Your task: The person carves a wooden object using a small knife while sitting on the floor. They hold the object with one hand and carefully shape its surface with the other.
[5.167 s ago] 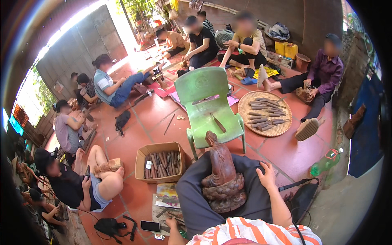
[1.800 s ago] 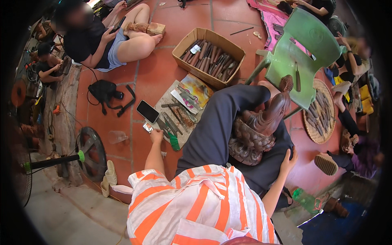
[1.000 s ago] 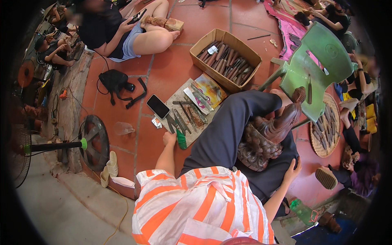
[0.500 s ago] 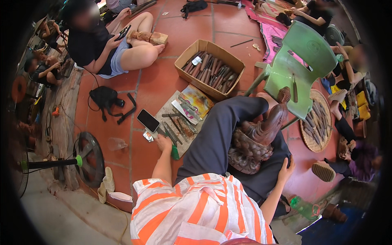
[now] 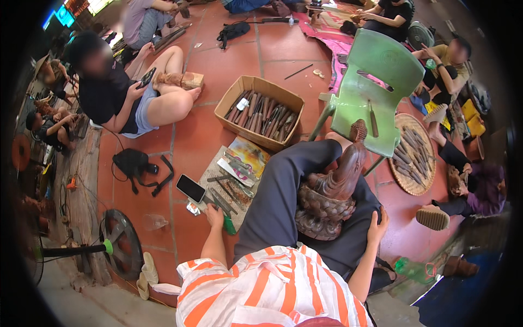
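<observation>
A dark brown carved wooden statue (image 5: pixel 327 201), a seated figure on a lotus-like base, leans between my legs. My right hand (image 5: pixel 377 226) lies beside it on my thigh, fingers apart and holding nothing. Down at the left, my left hand (image 5: pixel 214 216) is at the near edge of a pale board (image 5: pixel 210 174) that carries several carving tools (image 5: pixel 222 200). Its small, partly hidden fingers look closed at the end of a dark tool; the grip is hard to make out. Right beside that hand is a green object (image 5: pixel 230 225). A phone (image 5: pixel 190 188) lies just beyond.
A cardboard box (image 5: pixel 223 111) full of wooden-handled tools stands ahead. To its right is a green plastic chair (image 5: pixel 348 114) with one chisel (image 5: pixel 373 121) on it. A round woven tray (image 5: pixel 397 177) holds more tools. Another person (image 5: pixel 109 92) sits at the left; a black fan (image 5: pixel 121 245) stands nearer.
The whole view has shifted, so most things appear lower or further left. My left hand remains by the tools and my right on my thigh; the statue still stands between my legs.
</observation>
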A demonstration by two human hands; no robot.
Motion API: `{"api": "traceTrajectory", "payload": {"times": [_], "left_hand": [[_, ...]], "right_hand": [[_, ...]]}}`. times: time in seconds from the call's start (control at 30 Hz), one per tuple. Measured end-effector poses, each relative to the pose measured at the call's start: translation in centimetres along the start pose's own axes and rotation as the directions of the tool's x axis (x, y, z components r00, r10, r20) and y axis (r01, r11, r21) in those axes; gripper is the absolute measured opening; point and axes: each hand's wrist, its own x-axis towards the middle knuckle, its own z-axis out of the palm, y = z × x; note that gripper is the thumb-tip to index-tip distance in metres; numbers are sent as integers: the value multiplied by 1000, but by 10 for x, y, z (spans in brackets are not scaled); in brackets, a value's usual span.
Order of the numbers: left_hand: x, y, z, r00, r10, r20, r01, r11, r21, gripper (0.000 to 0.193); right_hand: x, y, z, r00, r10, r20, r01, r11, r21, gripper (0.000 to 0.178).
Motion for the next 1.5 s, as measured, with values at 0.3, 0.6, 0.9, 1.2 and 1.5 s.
{"api": "traceTrajectory", "payload": {"times": [0.3,0.6,0.9,1.2,1.5], "left_hand": [[7,43,12,964,-266,4,260,944,202,46],[18,39,7,947,-290,137,270,952,148,43],[41,-7,22,989,-87,122,81,995,53,20],[-6,9,-21,917,334,216,-319,942,-104,22],[-37,191,-119,771,633,-72,-591,669,-451,20]], "right_hand": [[-3,-9,-2,999,35,-14,-35,999,9,40],[-4,-19,-6,994,109,6,-109,994,17,41],[-6,-17,-3,989,146,-16,-146,989,-13,43],[-7,-29,-6,985,171,-10,-171,982,-78,45],[-19,-76,-39,945,194,262,-69,905,-420,59]]}}
